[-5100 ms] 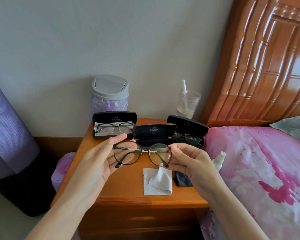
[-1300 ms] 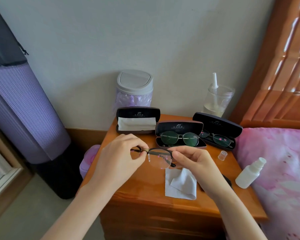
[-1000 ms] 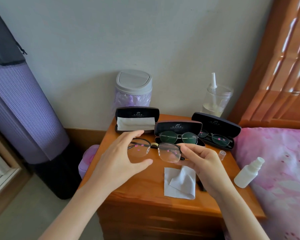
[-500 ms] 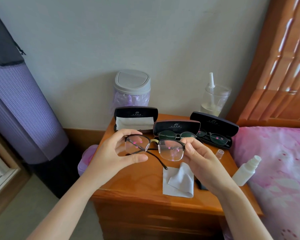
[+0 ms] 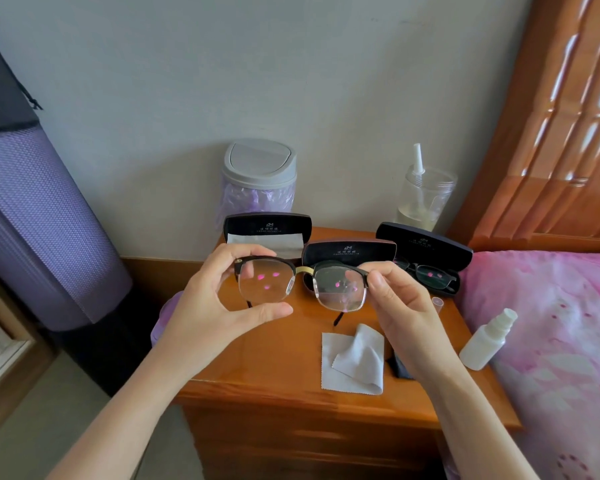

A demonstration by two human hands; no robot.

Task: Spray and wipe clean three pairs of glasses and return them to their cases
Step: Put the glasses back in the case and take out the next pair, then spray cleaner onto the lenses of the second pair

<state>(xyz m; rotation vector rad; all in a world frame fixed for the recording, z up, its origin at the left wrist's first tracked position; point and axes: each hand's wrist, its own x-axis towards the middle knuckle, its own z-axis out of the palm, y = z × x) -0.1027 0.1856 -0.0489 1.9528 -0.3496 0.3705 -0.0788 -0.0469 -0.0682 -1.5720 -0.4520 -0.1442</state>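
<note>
The black half-rim glasses with a gold bridge [image 5: 303,270] hang in the air above the orange wooden nightstand [image 5: 274,358] — left hand [image 5: 208,306] curled around one lens, fingers atop, thumb beneath; right hand [image 5: 402,313] pinching the other frame end.

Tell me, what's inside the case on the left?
A grey cloth lies inside the left case. The left hand and the held glasses cover its lower part, so whether anything else is in there cannot be seen.
</note>
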